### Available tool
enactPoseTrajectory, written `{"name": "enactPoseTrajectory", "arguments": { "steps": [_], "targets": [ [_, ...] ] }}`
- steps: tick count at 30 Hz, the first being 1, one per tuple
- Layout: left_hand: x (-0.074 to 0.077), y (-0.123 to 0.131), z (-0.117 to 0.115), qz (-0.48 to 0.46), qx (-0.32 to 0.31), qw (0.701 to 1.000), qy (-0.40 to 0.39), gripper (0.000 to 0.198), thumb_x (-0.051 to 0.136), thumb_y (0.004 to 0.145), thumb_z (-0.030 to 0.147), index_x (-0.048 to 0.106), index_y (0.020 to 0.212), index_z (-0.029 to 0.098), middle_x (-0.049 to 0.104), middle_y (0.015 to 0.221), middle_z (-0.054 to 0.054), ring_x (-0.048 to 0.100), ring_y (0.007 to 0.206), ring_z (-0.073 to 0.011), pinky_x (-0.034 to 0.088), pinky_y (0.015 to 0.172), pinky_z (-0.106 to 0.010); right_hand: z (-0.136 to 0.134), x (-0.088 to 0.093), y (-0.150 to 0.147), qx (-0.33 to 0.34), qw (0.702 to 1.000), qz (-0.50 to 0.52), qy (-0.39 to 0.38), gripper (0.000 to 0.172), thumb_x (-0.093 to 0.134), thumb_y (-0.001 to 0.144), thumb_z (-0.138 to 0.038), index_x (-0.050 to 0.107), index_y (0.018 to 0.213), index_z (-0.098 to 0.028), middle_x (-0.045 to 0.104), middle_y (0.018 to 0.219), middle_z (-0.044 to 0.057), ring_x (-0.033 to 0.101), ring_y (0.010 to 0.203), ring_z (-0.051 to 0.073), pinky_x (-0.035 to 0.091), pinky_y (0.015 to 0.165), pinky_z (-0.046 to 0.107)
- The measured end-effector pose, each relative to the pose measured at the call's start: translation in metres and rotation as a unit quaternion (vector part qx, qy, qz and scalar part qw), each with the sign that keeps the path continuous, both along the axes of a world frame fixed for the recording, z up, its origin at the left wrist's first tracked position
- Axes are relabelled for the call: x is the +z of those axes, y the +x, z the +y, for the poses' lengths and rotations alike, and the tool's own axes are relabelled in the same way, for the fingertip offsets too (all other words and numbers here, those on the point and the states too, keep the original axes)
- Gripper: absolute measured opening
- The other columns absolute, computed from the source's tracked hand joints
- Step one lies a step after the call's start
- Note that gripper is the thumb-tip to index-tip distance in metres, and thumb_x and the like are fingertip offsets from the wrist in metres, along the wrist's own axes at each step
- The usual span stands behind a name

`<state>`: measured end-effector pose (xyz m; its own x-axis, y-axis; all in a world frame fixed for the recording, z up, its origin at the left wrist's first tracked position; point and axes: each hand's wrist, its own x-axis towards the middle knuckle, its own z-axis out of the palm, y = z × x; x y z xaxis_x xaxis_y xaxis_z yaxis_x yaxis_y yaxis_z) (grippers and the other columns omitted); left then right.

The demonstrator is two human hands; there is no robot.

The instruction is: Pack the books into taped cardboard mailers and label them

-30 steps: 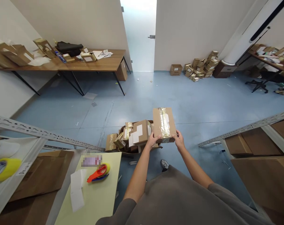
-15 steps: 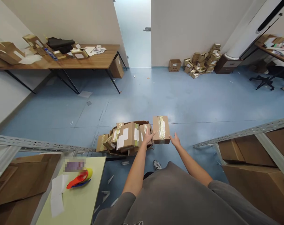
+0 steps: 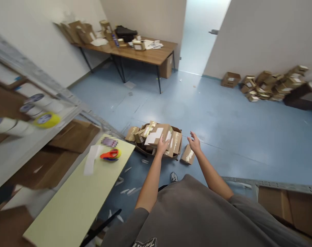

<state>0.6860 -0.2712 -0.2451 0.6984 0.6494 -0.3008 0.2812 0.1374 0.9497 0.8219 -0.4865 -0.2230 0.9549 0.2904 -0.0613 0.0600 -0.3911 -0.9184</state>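
A large open cardboard box (image 3: 181, 140) stands on the floor, heaped with taped cartons. On top of the heap lies a carton with white labels (image 3: 158, 133), tilted. My left hand (image 3: 163, 145) is in front of that carton, fingers apart; whether it touches the cardboard I cannot tell. To the right, my right hand (image 3: 194, 142) hangs in the air with spread fingers and an empty palm. Just below it, a smaller taped carton (image 3: 187, 156) rests on the floor beside the large box, its upper right part hidden by the hand.
At left a pale green table (image 3: 81, 192) holds an orange tape dispenser (image 3: 110, 154) and paper strips. A metal shelf with tape rolls (image 3: 46, 120) rises beyond. A wooden desk (image 3: 145, 55) stands at the back; several cartons (image 3: 270, 85) are piled by the wall. Paper scraps litter the floor.
My view has swung left. The taped carton that was between my hands now rests on the floor right of the large box. My left hand has moved over to the labelled carton.
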Motion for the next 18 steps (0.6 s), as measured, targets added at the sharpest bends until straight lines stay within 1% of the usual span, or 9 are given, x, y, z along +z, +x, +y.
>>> {"name": "enactPoseTrajectory", "arguments": {
  "steps": [3,6,8,12,15,18],
  "targets": [
    [0.011,-0.049,0.031,-0.027,0.061,0.998,0.019,0.080,0.085,0.084,0.049,0.057,0.154,0.023,0.056,0.159,-0.017,0.057,0.142,-0.0356,0.045,0.120,-0.049,0.058,0.020,-0.025,0.077,0.996,-0.044,0.018,0.064,0.060,0.092,-0.053,0.060,0.148,-0.023,0.062,0.153,0.015,0.058,0.139,0.033,0.052,0.110,0.051],
    [0.023,-0.112,0.068,-0.060,0.115,0.991,0.033,0.071,0.081,0.087,0.048,0.061,0.150,0.023,0.060,0.154,-0.016,0.061,0.137,-0.0344,0.047,0.118,-0.049,0.123,0.035,-0.067,0.138,0.987,-0.071,0.027,0.062,0.059,0.093,-0.053,0.061,0.147,-0.022,0.063,0.149,0.016,0.060,0.136,0.033,0.053,0.109,0.052],
    [0.030,-0.162,0.093,-0.079,0.147,0.985,0.041,0.069,0.079,0.089,0.047,0.061,0.151,0.022,0.059,0.155,-0.017,0.061,0.137,-0.0350,0.047,0.118,-0.050,0.167,0.042,-0.105,0.186,0.979,-0.081,0.035,0.061,0.058,0.094,-0.052,0.061,0.147,-0.022,0.063,0.149,0.017,0.059,0.136,0.034,0.053,0.108,0.053],
    [0.041,-0.269,0.141,-0.090,0.215,0.970,0.063,0.070,0.079,0.090,0.044,0.059,0.152,0.021,0.057,0.158,-0.016,0.058,0.141,-0.0364,0.047,0.119,-0.050,0.248,0.053,-0.194,0.288,0.950,-0.100,0.065,0.056,0.058,0.096,-0.050,0.063,0.144,-0.024,0.063,0.149,0.014,0.059,0.135,0.033,0.054,0.108,0.051],
    [0.049,-0.350,0.170,-0.080,0.266,0.957,0.085,0.066,0.077,0.091,0.038,0.059,0.152,0.022,0.057,0.158,-0.014,0.058,0.141,-0.0342,0.046,0.120,-0.048,0.299,0.056,-0.259,0.348,0.927,-0.112,0.085,0.055,0.060,0.095,-0.050,0.065,0.143,-0.024,0.064,0.148,0.014,0.059,0.134,0.032,0.054,0.108,0.050],
    [0.057,-0.421,0.191,-0.065,0.317,0.941,0.103,0.064,0.076,0.091,0.035,0.059,0.152,0.023,0.055,0.160,-0.014,0.058,0.139,-0.0331,0.047,0.118,-0.046,0.339,0.058,-0.310,0.400,0.904,-0.124,0.088,0.055,0.060,0.094,-0.047,0.064,0.144,-0.023,0.062,0.150,0.014,0.057,0.136,0.032,0.053,0.109,0.050]
  ]
}}
